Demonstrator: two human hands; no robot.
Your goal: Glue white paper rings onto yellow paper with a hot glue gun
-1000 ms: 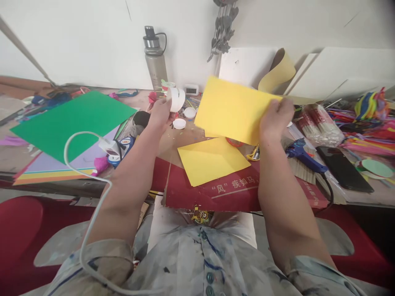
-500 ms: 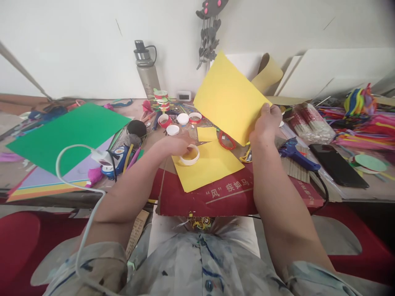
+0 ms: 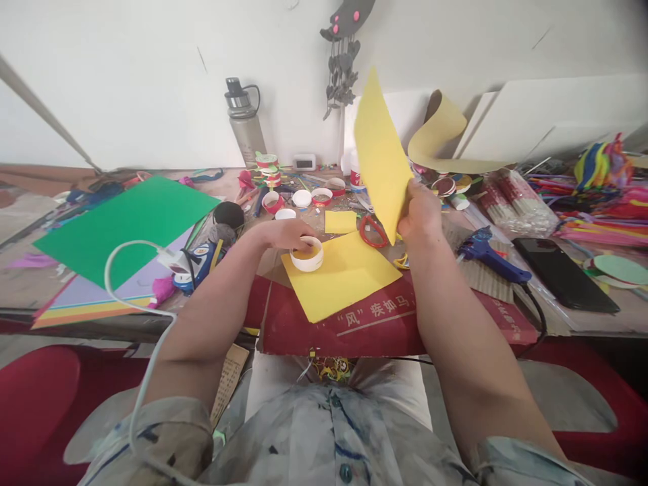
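Raised yellow sheet (image 3: 382,158) has swung edgeward, pinched by right hand (image 3: 421,212); left hand (image 3: 287,235) pinches white ring (image 3: 308,266) near lower sheet (image 3: 349,280)'s left corner, bare paper rightward; red board (image 3: 304,339) reads “风”疾如马.

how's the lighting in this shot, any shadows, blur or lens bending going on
Head view: soft, diffuse light on the wall, a faint shadow beside the bottle; head view: soft shading across the flat yellow sheet; head view: fine detail looks smeared, the upper right corner darkens, and the bottle leans, probably from wide-angle distortion.
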